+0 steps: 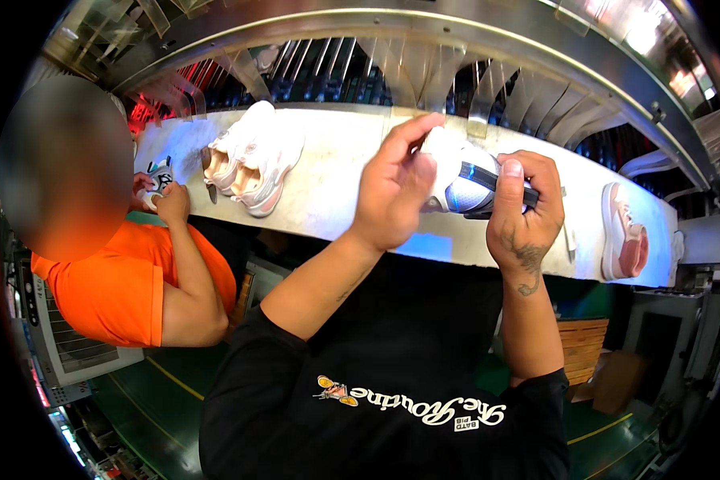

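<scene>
Head: shoe [466, 192] between both hands' fingers [514, 172].

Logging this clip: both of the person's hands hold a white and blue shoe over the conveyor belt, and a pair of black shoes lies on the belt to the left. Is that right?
Not quite. In the head view the pair of shoes lying to the left on the belt is white and pink, not black. The rest stands: the left hand and right hand hold a white and blue shoe over the belt.
</scene>
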A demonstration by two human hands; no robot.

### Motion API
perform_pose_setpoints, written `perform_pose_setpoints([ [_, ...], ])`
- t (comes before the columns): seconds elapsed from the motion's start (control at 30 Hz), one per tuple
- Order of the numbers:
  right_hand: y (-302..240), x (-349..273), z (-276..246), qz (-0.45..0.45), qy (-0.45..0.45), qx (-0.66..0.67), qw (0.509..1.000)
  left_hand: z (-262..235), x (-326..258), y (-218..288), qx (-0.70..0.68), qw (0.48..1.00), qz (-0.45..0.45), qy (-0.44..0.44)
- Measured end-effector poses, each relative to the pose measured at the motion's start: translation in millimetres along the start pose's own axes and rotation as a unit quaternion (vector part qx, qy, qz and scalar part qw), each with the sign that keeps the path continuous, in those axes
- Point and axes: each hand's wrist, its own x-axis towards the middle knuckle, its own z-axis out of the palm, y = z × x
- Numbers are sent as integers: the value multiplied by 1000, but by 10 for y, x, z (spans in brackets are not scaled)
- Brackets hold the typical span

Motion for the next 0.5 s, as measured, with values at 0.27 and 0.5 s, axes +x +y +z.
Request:
perform_pose_setpoints([
  [0.27,-52,41,31,-35,-43,-52,997,-91,133,-219,-172,980,-50,90],
  [0.5,-219,89,400,-88,-77,-78,990,-234,0,-212,-224,959,-15,176],
])
